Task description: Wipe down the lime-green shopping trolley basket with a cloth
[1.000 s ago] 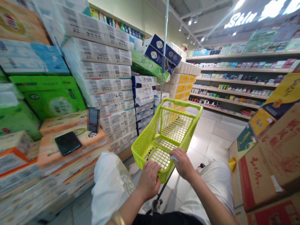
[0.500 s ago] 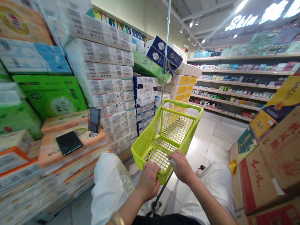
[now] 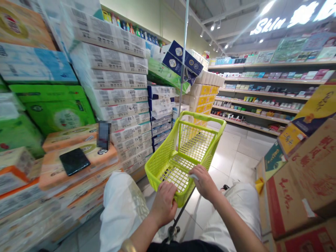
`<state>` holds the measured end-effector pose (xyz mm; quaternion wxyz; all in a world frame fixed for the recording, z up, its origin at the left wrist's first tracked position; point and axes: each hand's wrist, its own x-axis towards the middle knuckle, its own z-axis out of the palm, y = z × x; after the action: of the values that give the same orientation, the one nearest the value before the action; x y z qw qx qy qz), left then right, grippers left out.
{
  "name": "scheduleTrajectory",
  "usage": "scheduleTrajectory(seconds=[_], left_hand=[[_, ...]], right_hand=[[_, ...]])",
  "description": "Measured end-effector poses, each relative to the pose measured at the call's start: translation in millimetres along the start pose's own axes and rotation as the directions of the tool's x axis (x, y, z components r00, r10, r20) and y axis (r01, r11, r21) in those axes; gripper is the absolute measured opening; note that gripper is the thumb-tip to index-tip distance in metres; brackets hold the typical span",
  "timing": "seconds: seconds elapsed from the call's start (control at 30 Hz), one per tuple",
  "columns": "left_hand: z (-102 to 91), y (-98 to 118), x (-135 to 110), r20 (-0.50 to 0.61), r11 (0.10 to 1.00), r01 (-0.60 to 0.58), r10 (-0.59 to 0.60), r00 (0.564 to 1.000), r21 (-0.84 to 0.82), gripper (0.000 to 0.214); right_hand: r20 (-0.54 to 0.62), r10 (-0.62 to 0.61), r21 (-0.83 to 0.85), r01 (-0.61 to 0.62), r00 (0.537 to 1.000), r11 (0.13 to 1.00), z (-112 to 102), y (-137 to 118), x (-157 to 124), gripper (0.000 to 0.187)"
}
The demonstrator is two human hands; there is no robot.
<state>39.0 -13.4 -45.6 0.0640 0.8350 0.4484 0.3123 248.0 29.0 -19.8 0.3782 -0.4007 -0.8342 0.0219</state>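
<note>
A lime-green plastic mesh shopping basket [image 3: 183, 154], empty and upright, stands raised above the tiled aisle floor.

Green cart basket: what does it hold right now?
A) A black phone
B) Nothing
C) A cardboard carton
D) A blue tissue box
B: the green cart basket shows only bare mesh inside, while the left hand and right hand grip its near rim.

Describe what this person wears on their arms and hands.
Both forearms are bare, with no sleeves in view and no gloves on the left hand or right hand. A gold-coloured bangle circles the left wrist. No rings or watch can be made out.
</note>
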Motion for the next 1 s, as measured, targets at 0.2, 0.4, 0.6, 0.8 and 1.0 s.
scheduleTrajectory(seconds=[0.2,0.4,0.6,0.8,1.0], left_hand=[[1.9,-0.3,-0.2,-0.018,1.000,-0.007,0.007,1.000,-0.008,0.028],[-0.2,-0.6,-0.2,-0.011,1.000,-0.013,0.013,1.000,-0.006,0.028],[1.1,1.0,0.7,-0.026,1.000,-0.008,0.008,1.000,0.003,0.028],[0.0,0.9,-0.1,0.000,1.000,-0.013,0.013,1.000,0.006,0.027],[2.6,0.6,1.0,-0.007,1.000,0.000,0.000,1.000,0.008,0.026]], right_hand=[[0.040,-0.058,0.029,0.056,0.998,0.998,10.8,-20.2,-11.8,0.031],[0.134,-0.063,-0.006,0.064,0.989,0.998,-4.6,-7.7,2.6,0.029],[0.107,-0.067,-0.042,0.072,0.992,0.997,3.3,-19.6,-4.2,0.027],[0.179,-0.151,0.013,0.152,0.972,0.988,-0.9,-5.9,-1.4,0.027],[0.113,-0.078,-0.037,0.083,0.991,0.996,0.4,-8.6,-1.0,0.029]])
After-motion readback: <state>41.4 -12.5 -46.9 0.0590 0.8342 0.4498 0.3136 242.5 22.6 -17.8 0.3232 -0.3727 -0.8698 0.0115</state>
